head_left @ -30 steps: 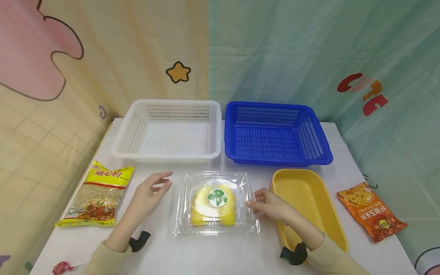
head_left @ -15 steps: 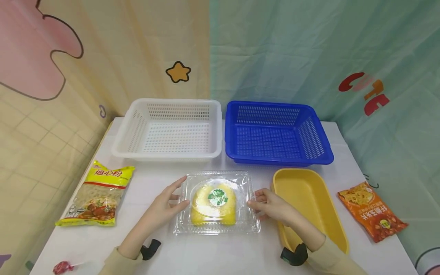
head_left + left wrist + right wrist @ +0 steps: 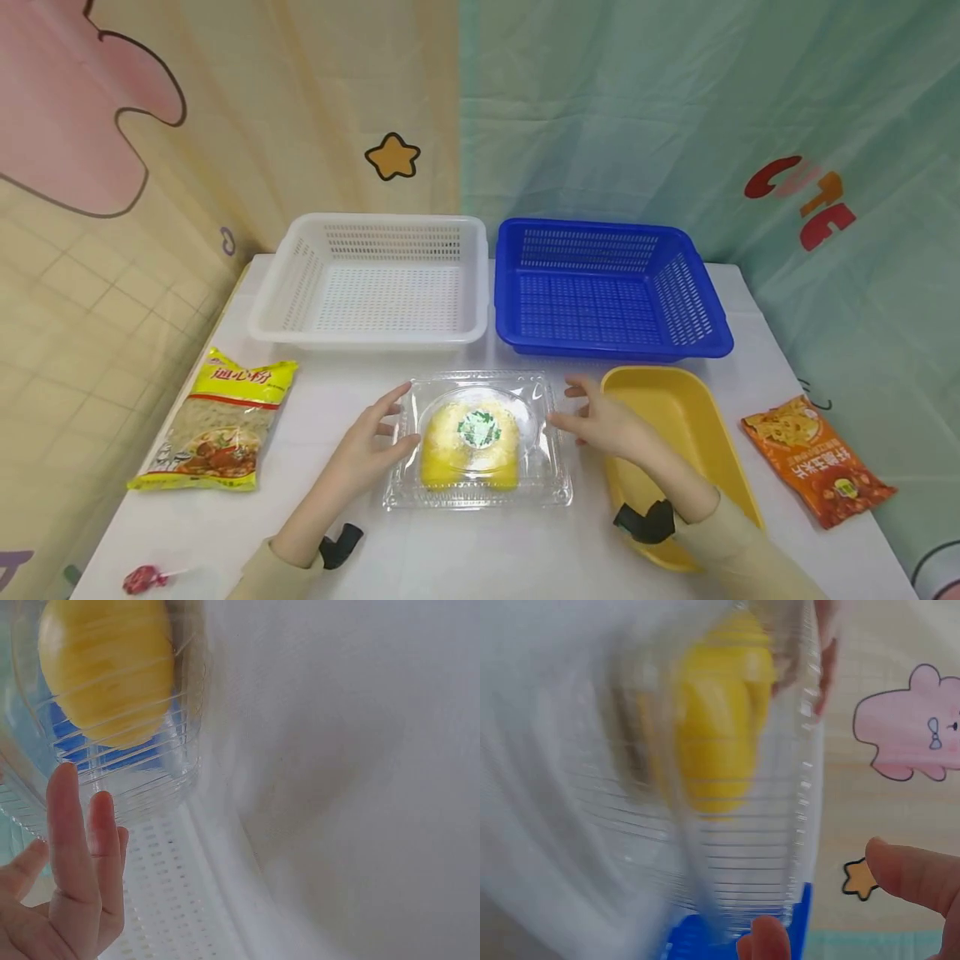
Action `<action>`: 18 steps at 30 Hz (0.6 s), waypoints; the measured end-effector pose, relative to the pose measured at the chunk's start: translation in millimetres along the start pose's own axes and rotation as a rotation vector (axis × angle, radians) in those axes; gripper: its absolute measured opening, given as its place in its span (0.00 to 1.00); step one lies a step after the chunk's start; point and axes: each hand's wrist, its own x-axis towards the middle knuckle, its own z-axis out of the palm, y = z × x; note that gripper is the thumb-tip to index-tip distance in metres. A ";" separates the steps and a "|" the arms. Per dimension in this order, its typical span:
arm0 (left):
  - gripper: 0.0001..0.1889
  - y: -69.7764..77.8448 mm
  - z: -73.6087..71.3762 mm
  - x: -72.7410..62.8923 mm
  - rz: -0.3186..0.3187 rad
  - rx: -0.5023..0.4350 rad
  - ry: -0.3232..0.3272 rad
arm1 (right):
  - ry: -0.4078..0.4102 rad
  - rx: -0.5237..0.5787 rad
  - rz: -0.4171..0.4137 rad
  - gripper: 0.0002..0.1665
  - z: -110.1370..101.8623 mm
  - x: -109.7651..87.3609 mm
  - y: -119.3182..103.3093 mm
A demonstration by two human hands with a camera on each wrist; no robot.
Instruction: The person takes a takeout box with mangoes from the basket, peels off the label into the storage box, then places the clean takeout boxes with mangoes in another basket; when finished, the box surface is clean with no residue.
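A clear plastic clamshell box (image 3: 480,498) sits on the white table in front of me, a yellow cake-like item (image 3: 442,454) inside and a green-and-white sticker on its lid. My left hand (image 3: 367,454) is at its left edge, fingers extended and thumb over the near left side; in the left wrist view the straight fingers (image 3: 71,847) reach up beside the ribbed wall. My right hand (image 3: 611,425) is at the right edge, thumb tip by the rim and other fingers spread away from it. In the right wrist view the thumb (image 3: 911,874) stands apart from the box.
Behind the box stand a white basket (image 3: 367,337) and a blue basket (image 3: 615,346). A yellow tray (image 3: 675,417) lies under my right forearm. An orange snack bag (image 3: 817,462) is far right, a yellow noodle bag (image 3: 217,425) left, a red lollipop (image 3: 142,579) near left.
My left hand has moved right to the box's left edge. The right hand, earlier at the right edge, has shifted slightly right and away, its fingers spreading. The box stays in place.
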 end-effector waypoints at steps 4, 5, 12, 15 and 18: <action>0.38 1.0 0.2 0.2 -0.020 0.005 0.007 | 0.067 -0.155 -0.143 0.37 -11.8 5.9 -26.6; 0.38 1.1 -0.1 0.1 -0.023 0.004 0.007 | 0.065 -0.193 -0.181 0.34 -12.5 7.6 -34.6; 0.39 1.8 -0.4 1.0 -0.031 -0.014 0.003 | -0.091 -0.403 -0.389 0.21 6.6 31.1 -79.8; 0.39 2.7 -0.6 0.5 -0.036 -0.025 -0.005 | -0.163 -0.478 -0.427 0.16 16.9 42.1 -89.3; 0.39 3.8 -1.0 0.0 -0.040 -0.037 -0.014 | -0.241 -0.532 -0.469 0.11 25.6 50.7 -93.2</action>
